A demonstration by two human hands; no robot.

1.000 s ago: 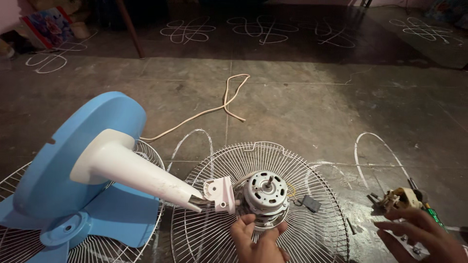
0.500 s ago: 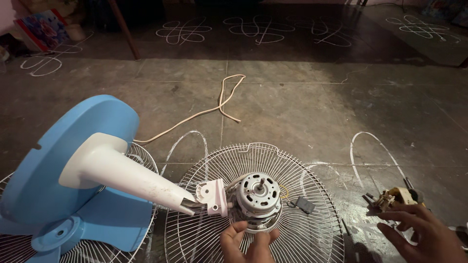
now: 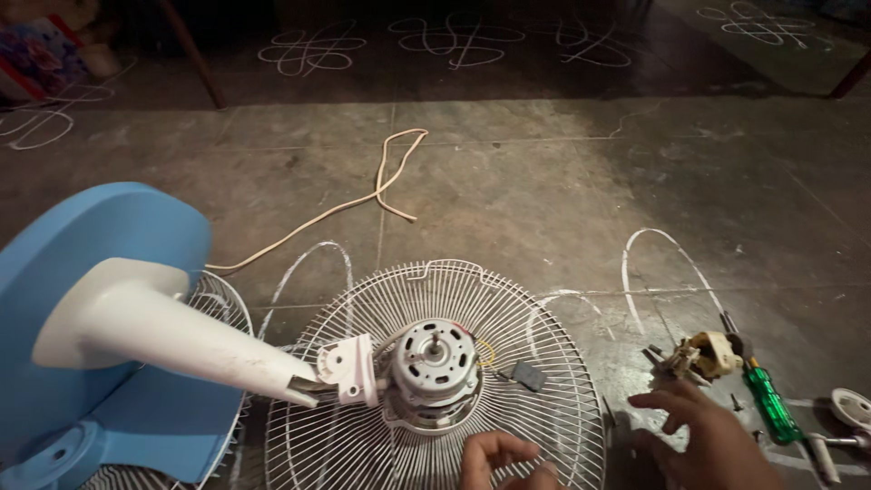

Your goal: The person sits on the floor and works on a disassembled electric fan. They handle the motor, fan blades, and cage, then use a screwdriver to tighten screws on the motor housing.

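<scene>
Concrete floor (image 3: 544, 181): left hand (image 3: 504, 463) curls empty over wire guard (image 3: 544, 426); right hand (image 3: 703, 436), fingers spread, nears switch part (image 3: 706, 356).

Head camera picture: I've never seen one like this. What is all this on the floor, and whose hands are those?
The camera sits on a person's head and looks down at their own bare hands; no machine is at work. On the stone floor lies a dismantled fan: a white wire guard with the round metal motor at its middle, joined to a white neck and a blue base. A pale cord trails away. The left hand rests on the guard near the motor, holding nothing. The right hand reaches toward a small cream part, beside a green-handled screwdriver.
</scene>
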